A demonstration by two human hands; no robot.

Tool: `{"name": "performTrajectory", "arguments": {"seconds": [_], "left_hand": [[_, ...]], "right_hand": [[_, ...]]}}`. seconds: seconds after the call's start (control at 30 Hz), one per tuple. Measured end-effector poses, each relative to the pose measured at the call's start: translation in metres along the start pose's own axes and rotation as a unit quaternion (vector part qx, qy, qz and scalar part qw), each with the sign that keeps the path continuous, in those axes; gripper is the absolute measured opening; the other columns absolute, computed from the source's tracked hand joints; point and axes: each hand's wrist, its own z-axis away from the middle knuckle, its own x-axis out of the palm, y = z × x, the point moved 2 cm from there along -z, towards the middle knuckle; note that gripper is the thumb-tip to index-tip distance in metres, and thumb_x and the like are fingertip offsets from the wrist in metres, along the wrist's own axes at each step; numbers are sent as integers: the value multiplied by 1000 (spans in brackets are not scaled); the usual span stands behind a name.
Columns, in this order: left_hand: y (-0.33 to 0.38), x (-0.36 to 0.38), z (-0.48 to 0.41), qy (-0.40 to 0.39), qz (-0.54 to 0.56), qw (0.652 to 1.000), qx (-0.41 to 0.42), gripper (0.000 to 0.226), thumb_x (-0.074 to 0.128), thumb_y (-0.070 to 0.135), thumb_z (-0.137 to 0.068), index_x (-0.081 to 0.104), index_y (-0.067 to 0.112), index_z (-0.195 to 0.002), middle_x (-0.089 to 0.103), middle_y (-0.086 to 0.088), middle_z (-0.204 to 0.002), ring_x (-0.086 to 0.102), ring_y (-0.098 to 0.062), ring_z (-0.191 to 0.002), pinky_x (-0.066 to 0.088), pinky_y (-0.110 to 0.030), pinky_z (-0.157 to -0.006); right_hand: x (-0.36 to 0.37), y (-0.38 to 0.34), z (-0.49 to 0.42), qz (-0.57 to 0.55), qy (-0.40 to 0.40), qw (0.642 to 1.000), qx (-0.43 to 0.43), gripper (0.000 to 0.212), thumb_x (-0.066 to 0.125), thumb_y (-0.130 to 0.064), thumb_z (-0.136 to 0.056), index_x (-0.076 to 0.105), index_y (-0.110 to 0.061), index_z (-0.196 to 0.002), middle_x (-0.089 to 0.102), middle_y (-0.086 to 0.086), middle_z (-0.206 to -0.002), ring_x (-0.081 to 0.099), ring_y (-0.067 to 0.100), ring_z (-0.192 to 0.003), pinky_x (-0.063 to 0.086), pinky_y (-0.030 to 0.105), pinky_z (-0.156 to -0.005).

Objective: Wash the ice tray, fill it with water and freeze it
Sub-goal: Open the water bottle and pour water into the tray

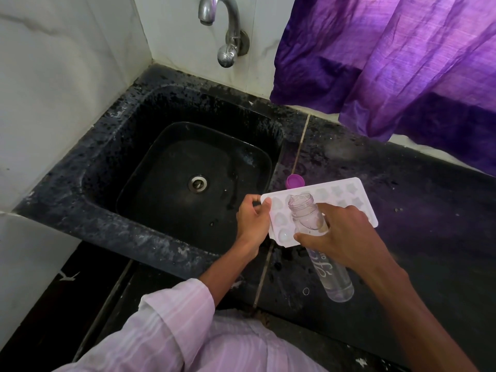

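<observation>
Right grip (341, 237) curled round my open bottle (303, 213), tilted above the ice tray (341, 194); my left grip (252, 221) pinches its corner, tray seemingly resting on the tabletop (416, 224) beside the sink (88, 189).

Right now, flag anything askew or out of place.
The white ice tray lies skewed across the counter seam, left hand gripping its end; right hand holds an uncapped clear bottle tilted over it, its purple cap loose behind. No spill shows.

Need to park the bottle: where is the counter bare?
Bare: the black stone counter right of the white plastic ice tray, up to the purple curtain. Crowded: beside the black sink, where the tray, purple cap, clear plastic bottle, left hand and right hand meet.
</observation>
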Motion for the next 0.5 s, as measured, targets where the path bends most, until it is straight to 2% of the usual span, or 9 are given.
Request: {"name": "performTrajectory", "arguments": {"seconds": [0.23, 0.37, 0.5], "left_hand": [[-1, -1, 0, 0, 2, 1000, 2, 5, 57, 24, -101, 55, 23, -96, 72, 1, -91, 72, -3, -74, 59, -22, -59], [-1, -2, 0, 1, 0, 1000, -2, 7, 57, 25, -101, 54, 26, -94, 72, 2, -92, 72, -5, -79, 60, -23, -61], [-1, -2, 1, 1, 3, 1000, -9, 8, 57, 26, -101, 53, 28, -93, 72, 5, -90, 71, 0, -71, 57, -20, -56]], "right_hand": [[1, 2, -2, 13, 3, 1000, -12, 56, 74, -62, -69, 66, -24, -110, 57, -14, -79, 55, 6, -67, 36, 17, -54], [2, 4, -2, 17, 6, 1000, -11, 52, 73, -63, -70, 65, -25, -105, 55, -15, -73, 53, 2, -65, 35, 18, -53], [1, 8, -3, 16, 7, 1000, -6, 55, 73, -63, -70, 66, -24, -108, 51, -17, -72, 50, 1, -63, 32, 17, -52]]}}
